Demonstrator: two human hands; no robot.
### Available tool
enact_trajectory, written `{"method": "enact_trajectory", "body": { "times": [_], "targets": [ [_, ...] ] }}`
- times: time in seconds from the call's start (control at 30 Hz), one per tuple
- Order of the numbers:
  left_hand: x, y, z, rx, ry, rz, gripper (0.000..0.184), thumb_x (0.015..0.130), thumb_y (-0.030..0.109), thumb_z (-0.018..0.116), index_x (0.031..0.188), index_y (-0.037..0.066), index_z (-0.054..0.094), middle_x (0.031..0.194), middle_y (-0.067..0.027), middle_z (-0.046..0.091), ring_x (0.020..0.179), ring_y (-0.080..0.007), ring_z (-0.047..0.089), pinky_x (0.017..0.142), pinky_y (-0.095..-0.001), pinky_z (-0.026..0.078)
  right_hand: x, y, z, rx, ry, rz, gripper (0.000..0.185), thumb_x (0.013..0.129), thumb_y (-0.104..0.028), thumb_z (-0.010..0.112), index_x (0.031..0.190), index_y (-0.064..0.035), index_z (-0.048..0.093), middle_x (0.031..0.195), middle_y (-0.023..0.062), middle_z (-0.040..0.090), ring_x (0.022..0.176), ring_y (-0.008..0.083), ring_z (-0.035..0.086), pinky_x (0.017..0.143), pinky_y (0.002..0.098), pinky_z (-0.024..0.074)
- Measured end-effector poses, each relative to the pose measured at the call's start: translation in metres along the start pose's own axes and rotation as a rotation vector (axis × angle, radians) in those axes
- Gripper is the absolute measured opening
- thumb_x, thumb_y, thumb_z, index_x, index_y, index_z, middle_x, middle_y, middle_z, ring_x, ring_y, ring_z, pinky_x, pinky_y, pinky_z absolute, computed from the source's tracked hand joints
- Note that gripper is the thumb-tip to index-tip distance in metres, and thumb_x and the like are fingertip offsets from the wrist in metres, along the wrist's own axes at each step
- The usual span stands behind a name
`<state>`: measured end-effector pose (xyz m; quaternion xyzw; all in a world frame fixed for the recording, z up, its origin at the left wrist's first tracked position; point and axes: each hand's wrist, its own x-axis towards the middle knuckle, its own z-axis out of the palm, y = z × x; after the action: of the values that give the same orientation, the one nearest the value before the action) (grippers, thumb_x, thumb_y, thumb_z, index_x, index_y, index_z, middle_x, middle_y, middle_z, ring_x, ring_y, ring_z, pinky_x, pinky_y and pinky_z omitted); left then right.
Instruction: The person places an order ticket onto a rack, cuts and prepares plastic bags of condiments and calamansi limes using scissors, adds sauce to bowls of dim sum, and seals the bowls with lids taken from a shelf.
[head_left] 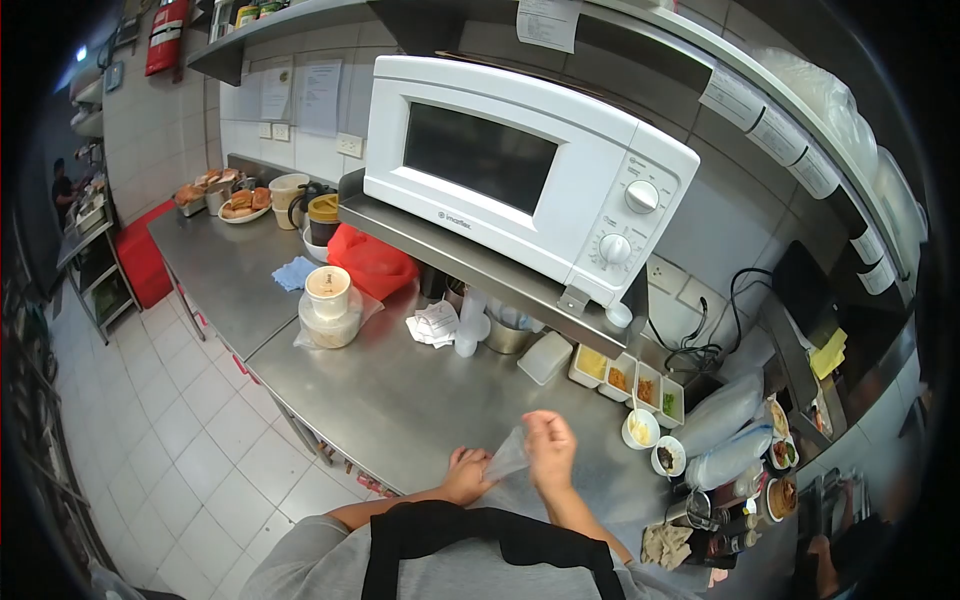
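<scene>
A clear plastic bag [508, 455] is stretched between my two hands, close to my body above the steel counter. My left hand [466, 476] is closed on its lower end. With fingers pinched together, my right hand [549, 445] grips the upper edge of the bag. The bag looks thin and see-through, and I make out nothing inside it. Beyond my hands lies the steel counter [400, 395].
A white microwave [480, 160] sits on a raised shelf over the counter. Stacked tubs [328, 310] and a red bag [368, 262] stand at the back left. Topping containers [620, 378], small bowls [641, 429] and bottles [735, 458] line the right.
</scene>
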<state>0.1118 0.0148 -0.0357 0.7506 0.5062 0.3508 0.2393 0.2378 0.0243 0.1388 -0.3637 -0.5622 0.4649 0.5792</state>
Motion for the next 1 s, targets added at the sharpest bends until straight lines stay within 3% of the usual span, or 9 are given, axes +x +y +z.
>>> {"method": "enact_trajectory", "body": {
  "times": [0.07, 0.23, 0.3, 0.4, 0.53, 0.63, 0.73, 0.87, 1.0],
  "targets": [
    [0.003, 0.000, -0.002, 0.048, -0.044, -0.034, 0.030, 0.080, 0.033, 0.061, 0.101, 0.013, 0.066, 0.109, -0.0074, 0.055, 0.113, -0.0251, 0.046, 0.104, -0.0509, 0.020, -0.003, -0.038, 0.006, -0.052, -0.074, -0.062, 0.016, 0.089, -0.014, 0.060, 0.100, -0.0022, 0.062, 0.058, -0.0018, 0.054, 0.050, 0.0119, 0.051, 0.049, 0.0239, 0.0414],
    [0.014, -0.052, 0.050, 0.277, 0.174, 0.118, 0.028, 0.076, 0.031, 0.063, 0.097, 0.012, 0.067, 0.105, -0.0049, 0.056, 0.110, -0.0236, 0.048, 0.103, -0.0499, 0.021, -0.028, -0.047, 0.044, -0.855, -1.059, -0.750, 0.039, 0.078, -0.013, 0.062, 0.117, -0.0115, 0.057, 0.098, 0.0091, 0.060, 0.090, 0.0248, 0.057, 0.085, 0.0441, 0.0418],
    [0.008, -0.064, 0.057, 0.312, 0.206, 0.153, 0.026, 0.075, 0.029, 0.064, 0.094, 0.012, 0.067, 0.104, -0.0041, 0.057, 0.109, -0.0233, 0.048, 0.103, -0.0499, 0.021, -0.020, 0.003, 0.012, -1.247, -0.917, -0.889, 0.037, 0.081, -0.016, 0.053, 0.118, -0.0130, 0.056, 0.102, 0.0092, 0.057, 0.102, 0.0244, 0.053, 0.095, 0.0550, 0.0312],
    [0.009, -0.018, -0.004, 0.108, -0.044, 0.057, 0.022, 0.072, 0.027, 0.066, 0.089, 0.013, 0.067, 0.102, -0.0026, 0.058, 0.108, -0.0231, 0.049, 0.103, -0.0504, 0.022, -0.002, 0.025, -0.029, -1.736, -1.175, 0.229, 0.027, 0.087, -0.020, 0.054, 0.112, -0.0120, 0.061, 0.113, 0.0108, 0.057, 0.112, 0.0247, 0.051, 0.100, 0.0563, 0.0279],
    [0.009, -0.001, -0.011, 0.023, -0.028, 0.026, 0.017, 0.071, 0.026, 0.070, 0.080, 0.012, 0.065, 0.099, -0.0033, 0.057, 0.106, -0.0237, 0.049, 0.103, -0.0492, 0.022, -0.038, 0.072, -0.050, -0.383, -0.797, 0.273, 0.025, 0.091, -0.031, 0.052, 0.103, -0.0145, 0.067, 0.125, 0.0090, 0.051, 0.117, 0.0288, 0.045, 0.101, 0.0459, 0.0304],
    [0.004, 0.009, -0.010, -0.052, 0.012, 0.020, 0.017, 0.069, 0.026, 0.072, 0.076, 0.012, 0.065, 0.097, -0.0035, 0.056, 0.105, -0.0236, 0.049, 0.103, -0.0491, 0.022, -0.022, 0.065, -0.052, -1.074, -0.589, -0.170, 0.033, 0.091, -0.035, 0.055, 0.093, -0.0038, 0.066, 0.128, 0.0099, 0.042, 0.113, 0.0232, 0.046, 0.098, 0.0380, 0.0353],
    [0.006, 0.001, -0.021, 0.033, -0.024, 0.083, 0.020, 0.070, 0.027, 0.072, 0.080, 0.012, 0.065, 0.096, -0.0039, 0.056, 0.105, -0.0245, 0.048, 0.103, -0.0495, 0.022, -0.027, 0.041, -0.073, -1.510, -0.900, 0.032, 0.029, 0.090, -0.031, 0.057, 0.098, -0.0035, 0.065, 0.130, 0.0080, 0.041, 0.113, 0.0222, 0.046, 0.099, 0.0328, 0.0350],
    [0.008, 0.004, -0.017, 0.067, -0.020, 0.087, 0.021, 0.073, 0.028, 0.071, 0.083, 0.011, 0.064, 0.097, -0.0049, 0.056, 0.106, -0.0255, 0.048, 0.103, -0.0492, 0.022, -0.056, 0.054, -0.062, -0.237, -0.752, 0.359, 0.026, 0.088, -0.028, 0.057, 0.101, -0.0069, 0.066, 0.133, 0.0110, 0.042, 0.121, 0.0301, 0.040, 0.102, 0.0410, 0.0312],
    [0.002, 0.003, -0.002, 0.047, -0.020, 0.139, 0.020, 0.078, 0.030, 0.067, 0.084, 0.010, 0.063, 0.101, -0.0068, 0.056, 0.108, -0.0261, 0.047, 0.102, -0.0487, 0.023, -0.025, 0.055, -0.060, -0.807, -0.570, -0.148, 0.024, 0.089, -0.029, 0.057, 0.097, -0.0094, 0.068, 0.127, 0.0080, 0.045, 0.123, 0.0268, 0.038, 0.100, 0.0428, 0.0324]
  ]
}}
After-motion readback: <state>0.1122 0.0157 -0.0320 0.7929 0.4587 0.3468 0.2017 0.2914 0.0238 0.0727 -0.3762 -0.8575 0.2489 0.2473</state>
